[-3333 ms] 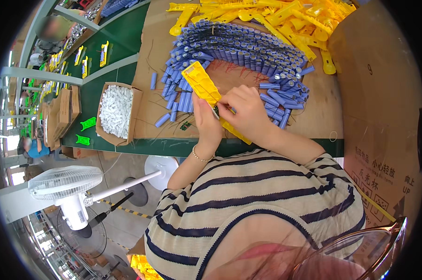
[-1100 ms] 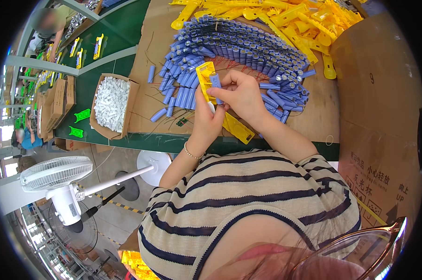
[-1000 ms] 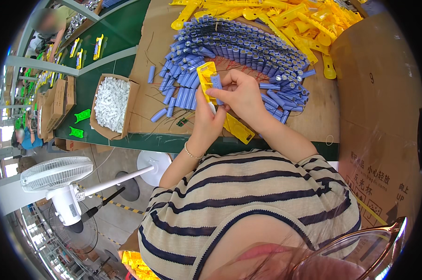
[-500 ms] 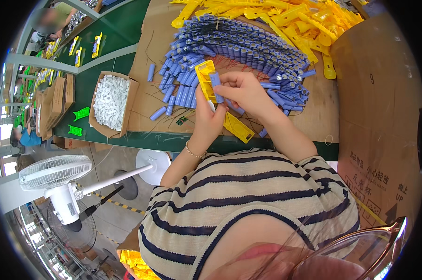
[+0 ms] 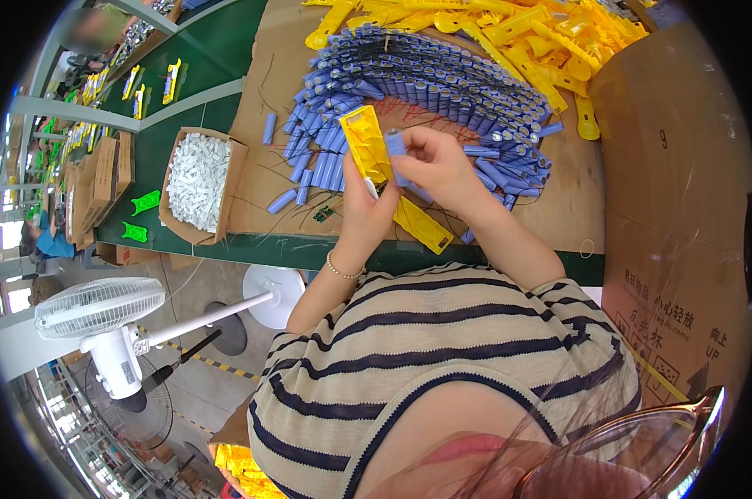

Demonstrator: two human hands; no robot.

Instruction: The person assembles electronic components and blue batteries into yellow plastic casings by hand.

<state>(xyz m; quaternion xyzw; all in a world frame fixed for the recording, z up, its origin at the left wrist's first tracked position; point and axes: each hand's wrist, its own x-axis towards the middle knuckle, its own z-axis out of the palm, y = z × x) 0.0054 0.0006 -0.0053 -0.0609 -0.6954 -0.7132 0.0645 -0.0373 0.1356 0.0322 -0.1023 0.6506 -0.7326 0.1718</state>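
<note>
My left hand (image 5: 368, 202) is closed around the lower end of a yellow plastic housing (image 5: 363, 143), which stands tilted above the table with its hollow side showing. A small white piece (image 5: 371, 189) shows by the left thumb. In my right hand (image 5: 432, 166) a blue cylindrical battery cell (image 5: 395, 150) is pinched between thumb and fingers, just right of the housing and apart from its upper part. Another yellow housing (image 5: 423, 224) lies under my hands near the table edge. Behind them spreads a large pile of blue cells (image 5: 426, 79) with thin wires.
A cardboard box of small white parts (image 5: 198, 185) stands at left, beside two green plastic pieces (image 5: 145, 201). Yellow housings (image 5: 551, 41) are heaped at the far right, next to a tall carton (image 5: 675, 166). A small circuit board (image 5: 323, 214) lies left of my hands. A white fan (image 5: 101, 308) stands lower left.
The blue cell in my right hand has moved right, away from the yellow housing it overlapped. My left hand has shifted slightly left with the housing, whose inside shows more.
</note>
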